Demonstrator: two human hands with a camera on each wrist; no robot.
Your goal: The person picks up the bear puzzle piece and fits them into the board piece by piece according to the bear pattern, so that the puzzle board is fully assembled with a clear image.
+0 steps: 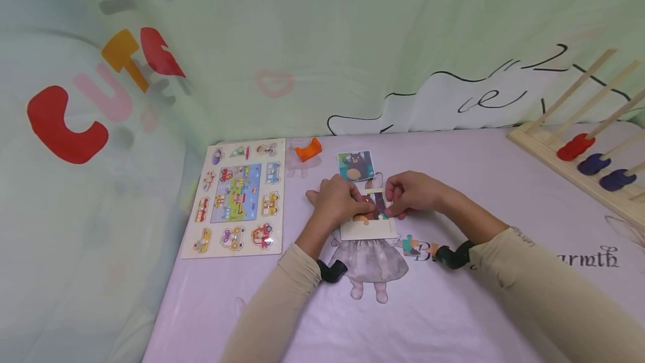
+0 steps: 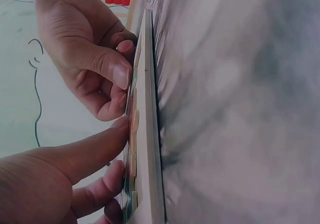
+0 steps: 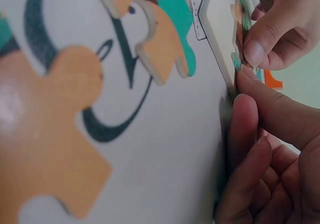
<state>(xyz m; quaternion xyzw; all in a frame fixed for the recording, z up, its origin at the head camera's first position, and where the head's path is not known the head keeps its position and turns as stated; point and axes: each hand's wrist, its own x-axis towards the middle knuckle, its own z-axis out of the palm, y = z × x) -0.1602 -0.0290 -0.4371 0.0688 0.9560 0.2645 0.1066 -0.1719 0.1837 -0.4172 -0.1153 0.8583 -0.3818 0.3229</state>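
A small wooden bear jigsaw point(image 1: 370, 231) in a pale tray lies on the tablecloth, partly hidden by both hands. On its left side my left hand point(image 1: 337, 200) touches the fitted pieces point(image 2: 133, 149) with its thumb and fingertips. At the right edge, the thumb of my right hand point(image 1: 415, 192) presses the face while the forefinger lies along the tray's side point(image 3: 231, 79). Right of the tray sit loose jigsaw pieces point(image 1: 410, 245), seen large in the right wrist view. Just beyond the tray is a square bear picture card point(image 1: 356, 165).
To the left lies a wooden vehicle puzzle board point(image 1: 274, 184). An orange plastic object point(image 1: 308, 150) sits near its top right corner. At the far right stands a wooden bead rack point(image 1: 534, 142) with upright rods and red and blue beads. A printed cloth point(image 1: 302, 43) hangs behind.
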